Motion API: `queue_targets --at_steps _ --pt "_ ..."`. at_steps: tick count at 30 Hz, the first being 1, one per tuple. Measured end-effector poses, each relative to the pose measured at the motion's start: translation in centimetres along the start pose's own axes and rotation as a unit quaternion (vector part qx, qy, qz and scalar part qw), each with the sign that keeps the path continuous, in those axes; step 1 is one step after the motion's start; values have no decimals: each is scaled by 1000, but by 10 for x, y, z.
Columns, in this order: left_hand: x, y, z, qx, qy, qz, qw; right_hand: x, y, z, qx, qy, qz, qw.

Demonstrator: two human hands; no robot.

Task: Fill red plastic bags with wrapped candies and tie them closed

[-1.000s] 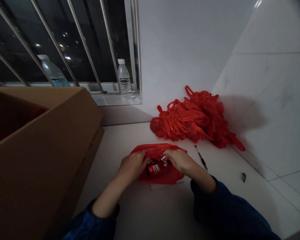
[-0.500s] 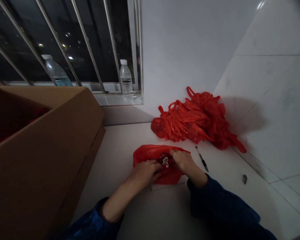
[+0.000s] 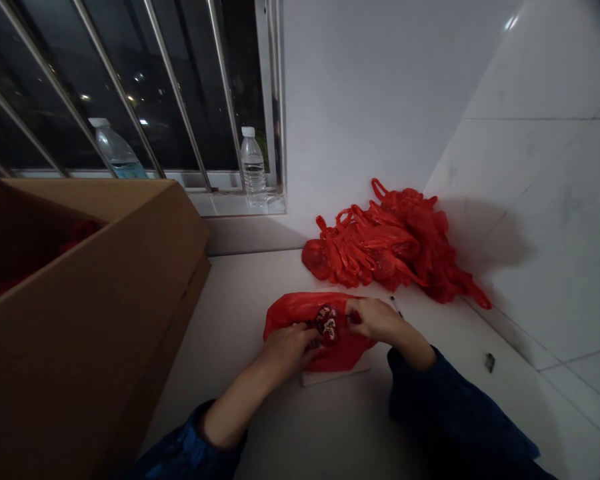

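A red plastic bag (image 3: 300,312) lies flat on the white counter (image 3: 330,427), near the middle. A small red packet with white print (image 3: 327,323) sits on top of it. The left hand (image 3: 286,348) reaches in from the near left with curled fingers, pinching the bag beside the packet. The right hand (image 3: 376,320), wrist bent, pinches the bag's right edge. Farther right lies a heap of red bags (image 3: 390,243). A cardboard box (image 3: 105,300) stands left, with a water bottle (image 3: 253,163) on the far sill.
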State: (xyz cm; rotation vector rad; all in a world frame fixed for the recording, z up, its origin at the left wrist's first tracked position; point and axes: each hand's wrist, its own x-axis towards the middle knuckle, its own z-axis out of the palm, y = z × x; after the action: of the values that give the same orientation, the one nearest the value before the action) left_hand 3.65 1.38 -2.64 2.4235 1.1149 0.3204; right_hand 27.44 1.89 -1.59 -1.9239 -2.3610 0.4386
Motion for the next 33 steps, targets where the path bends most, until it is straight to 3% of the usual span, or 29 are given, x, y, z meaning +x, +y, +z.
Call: queue_targets --at_steps 4,7,10,14,16,19,21,28,33 --pt "0 4 -4 52 -43 -4 998 -2 9 -5 73 18 -45 996" --pt "0 6 -7 56 -50 5 997 -1 10 -5 171 69 -88 979" --pt "2 9 -9 70 -28 -6 997 3 0 2 292 100 -110 945" --pt "4 14 -16 51 30 -28 998 6 -16 6 413 66 -149 896" --pt "5 13 -19 46 52 -49 996 5 -20 4 384 87 -140 909" --pt "5 9 -21 64 64 -74 993 3 -21 2 166 103 -68 978" --pt "4 6 -20 74 55 -75 993 6 -21 5 43 75 -15 996" --pt "3 9 -21 98 27 -69 992 23 -25 30 -44 37 59 997" --pt "3 9 -22 79 55 -67 993 17 -25 19 -55 29 50 997"
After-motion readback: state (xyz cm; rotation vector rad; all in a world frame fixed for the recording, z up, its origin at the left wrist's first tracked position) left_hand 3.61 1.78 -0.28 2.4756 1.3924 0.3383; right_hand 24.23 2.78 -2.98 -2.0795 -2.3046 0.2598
